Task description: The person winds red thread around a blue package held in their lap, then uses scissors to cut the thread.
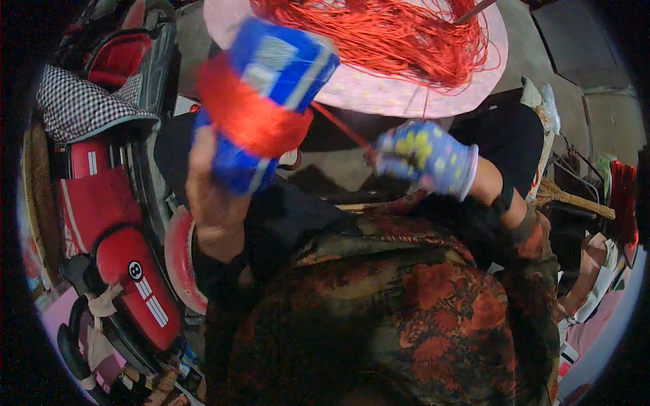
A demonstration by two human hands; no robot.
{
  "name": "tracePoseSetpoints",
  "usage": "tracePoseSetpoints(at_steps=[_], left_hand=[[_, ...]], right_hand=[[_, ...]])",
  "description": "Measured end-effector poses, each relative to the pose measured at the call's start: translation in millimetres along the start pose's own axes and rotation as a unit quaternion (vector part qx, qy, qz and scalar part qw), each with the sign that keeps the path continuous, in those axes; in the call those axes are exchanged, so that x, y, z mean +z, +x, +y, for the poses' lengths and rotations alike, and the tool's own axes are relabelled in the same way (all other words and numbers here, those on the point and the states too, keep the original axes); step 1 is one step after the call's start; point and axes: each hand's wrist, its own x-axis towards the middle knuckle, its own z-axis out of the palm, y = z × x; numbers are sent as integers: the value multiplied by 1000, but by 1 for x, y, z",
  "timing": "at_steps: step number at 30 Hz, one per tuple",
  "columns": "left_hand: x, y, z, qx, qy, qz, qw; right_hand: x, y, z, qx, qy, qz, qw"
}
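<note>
My bare left hand [208,179] grips a blue box-shaped packet [298,64] by its lower end, tilted and smeared by motion. Around the packet's middle runs a thick band of wound red cord [254,111]. From this band a strand of red cord [342,126] stretches across to my right hand [423,155]. That hand wears a blue flowered glove and is closed on the strand. Beyond both hands, a large loose heap of red cord [406,40] lies on a round pink surface [365,98]. A thin strand hangs over the pink surface's near edge.
A red and black vehicle [132,284] stands at the left, with a black-and-white checked cloth [88,105] over part of it. At the right are a straw broom [575,201] and a hanging red bundle [623,203]. A brown stick [474,11] reaches over the cord heap.
</note>
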Motion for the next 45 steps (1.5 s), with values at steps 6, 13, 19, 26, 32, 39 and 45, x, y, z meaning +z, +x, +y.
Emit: tracePoseSetpoints(at_steps=[6, 13, 19, 26, 32, 39, 45], left_hand=[[6, 5, -21, -156, 424, -133, 882], [11, -12, 3, -147, 209, -315, 914], [12, 4, 8, 0, 158, 82, 984], [10, -5, -10, -198, 340, -183, 901], [3, -1, -19, -135, 14, -77, 988], [-8, 10, -26, -39, 220, 46, 974], [6, 2, -23, -239, 342, -163, 894]], right_hand=[[-35, 26, -28, -62, -12, -7, 998], [-28, 23, 15, 106, 210, 25, 972], [-2, -6, -25, -36, 27, -75, 996], [-54, 39, -32, 32, 78, 51, 995], [14, 4, 36, 26, 179, 112, 977], [-9, -7, -33, -26, 4, -125, 992], [-55, 47, -42, 37, 73, -74, 994]])
